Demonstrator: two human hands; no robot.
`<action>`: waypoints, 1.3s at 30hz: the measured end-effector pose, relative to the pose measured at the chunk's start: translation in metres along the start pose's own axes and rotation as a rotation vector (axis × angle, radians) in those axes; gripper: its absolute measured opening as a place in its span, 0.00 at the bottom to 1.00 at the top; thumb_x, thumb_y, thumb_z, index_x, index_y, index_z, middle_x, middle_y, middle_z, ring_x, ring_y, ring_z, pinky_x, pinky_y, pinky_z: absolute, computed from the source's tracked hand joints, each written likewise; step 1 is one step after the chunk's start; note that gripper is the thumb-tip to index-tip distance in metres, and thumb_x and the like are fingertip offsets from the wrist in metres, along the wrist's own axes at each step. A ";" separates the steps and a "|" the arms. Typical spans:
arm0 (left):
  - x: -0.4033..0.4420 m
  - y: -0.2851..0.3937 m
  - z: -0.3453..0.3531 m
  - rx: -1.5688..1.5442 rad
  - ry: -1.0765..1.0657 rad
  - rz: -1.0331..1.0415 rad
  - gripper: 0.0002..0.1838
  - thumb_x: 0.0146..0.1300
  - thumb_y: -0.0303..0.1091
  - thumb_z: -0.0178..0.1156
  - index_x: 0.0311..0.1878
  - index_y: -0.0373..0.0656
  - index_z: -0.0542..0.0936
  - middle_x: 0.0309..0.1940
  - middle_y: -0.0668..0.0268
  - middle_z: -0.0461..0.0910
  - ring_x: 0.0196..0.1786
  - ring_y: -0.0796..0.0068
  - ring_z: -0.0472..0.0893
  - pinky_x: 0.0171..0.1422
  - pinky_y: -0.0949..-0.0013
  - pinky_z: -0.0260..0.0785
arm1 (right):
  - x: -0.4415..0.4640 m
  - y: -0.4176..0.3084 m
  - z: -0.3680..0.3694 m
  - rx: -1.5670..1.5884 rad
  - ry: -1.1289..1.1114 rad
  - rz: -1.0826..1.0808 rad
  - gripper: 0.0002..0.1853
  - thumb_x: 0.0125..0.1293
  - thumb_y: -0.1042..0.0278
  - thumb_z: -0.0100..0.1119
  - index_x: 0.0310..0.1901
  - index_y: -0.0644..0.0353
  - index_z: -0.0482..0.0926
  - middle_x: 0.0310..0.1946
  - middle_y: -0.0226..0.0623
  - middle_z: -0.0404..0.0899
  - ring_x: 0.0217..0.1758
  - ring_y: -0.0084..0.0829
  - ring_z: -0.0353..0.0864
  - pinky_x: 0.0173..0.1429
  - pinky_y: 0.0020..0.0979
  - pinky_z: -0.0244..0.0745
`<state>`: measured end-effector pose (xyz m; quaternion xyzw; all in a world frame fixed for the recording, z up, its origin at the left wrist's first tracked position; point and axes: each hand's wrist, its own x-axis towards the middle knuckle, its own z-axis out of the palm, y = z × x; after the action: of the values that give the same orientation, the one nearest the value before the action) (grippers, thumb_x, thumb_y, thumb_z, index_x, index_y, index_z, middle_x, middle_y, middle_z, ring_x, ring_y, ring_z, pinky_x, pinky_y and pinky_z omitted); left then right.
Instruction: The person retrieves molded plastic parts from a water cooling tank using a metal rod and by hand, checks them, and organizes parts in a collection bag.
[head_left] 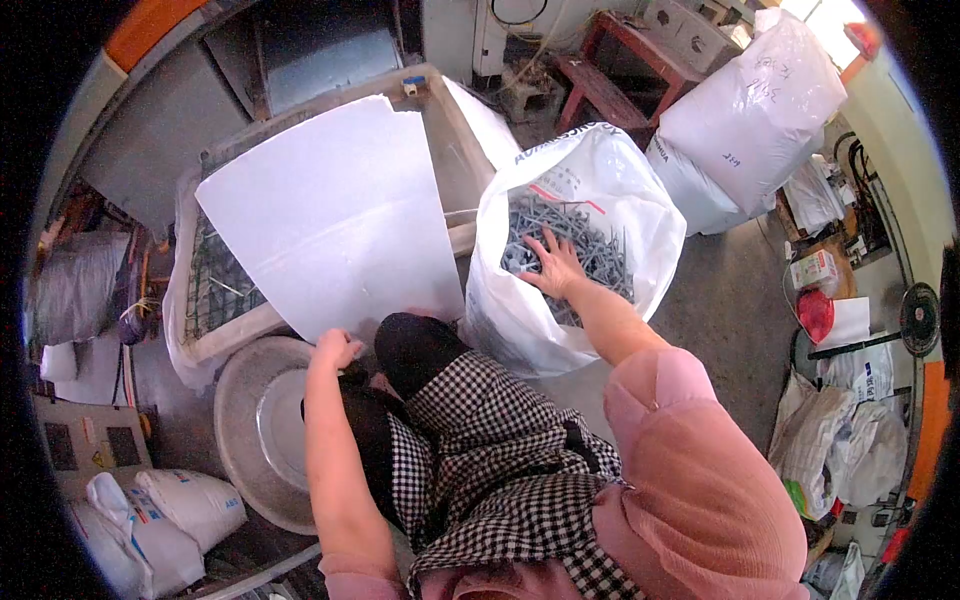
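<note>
Inside a large white sack (650, 215), my right hand (553, 268) rests with fingers spread on a heap of thin grey plastic pieces (600, 245). Over the basin's upper right side, beside my knee, my left hand (340, 348) has its fingers curled in; what they hold, if anything, I cannot make out. Just above that hand is the lower edge of a big white sheet (340, 210). The sheet lies slanted across a pale-rimmed tub (245, 330). Below and left of the hand stands a round grey basin (240, 440), its visible inside bare.
Full white sacks (750, 110) are stacked at the upper right, near a red wooden bench (640, 65). More sacks (190, 505) lie at the lower left. A black fan (919, 318) and crumpled bags (840, 440) are along the right side.
</note>
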<state>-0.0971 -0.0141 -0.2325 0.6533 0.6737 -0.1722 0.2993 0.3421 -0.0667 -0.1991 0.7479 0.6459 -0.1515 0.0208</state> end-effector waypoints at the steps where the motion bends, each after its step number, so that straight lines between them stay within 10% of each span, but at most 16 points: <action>1: 0.001 0.000 0.001 0.009 0.005 0.011 0.21 0.56 0.50 0.62 0.48 0.47 0.80 0.49 0.57 0.79 0.56 0.56 0.76 0.62 0.49 0.61 | 0.000 0.001 0.001 0.000 -0.003 0.002 0.50 0.50 0.23 0.50 0.71 0.37 0.49 0.73 0.45 0.37 0.73 0.57 0.44 0.75 0.49 0.40; 39: 0.004 -0.001 0.000 -0.033 -0.019 -0.012 0.22 0.56 0.48 0.63 0.48 0.45 0.80 0.48 0.56 0.80 0.54 0.57 0.77 0.58 0.56 0.67 | 0.005 0.004 0.006 -0.014 -0.012 -0.003 0.50 0.49 0.21 0.48 0.71 0.35 0.48 0.73 0.45 0.37 0.73 0.57 0.42 0.75 0.50 0.39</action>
<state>-0.0979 -0.0108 -0.2353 0.6427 0.6774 -0.1688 0.3156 0.3455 -0.0634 -0.2065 0.7457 0.6481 -0.1518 0.0297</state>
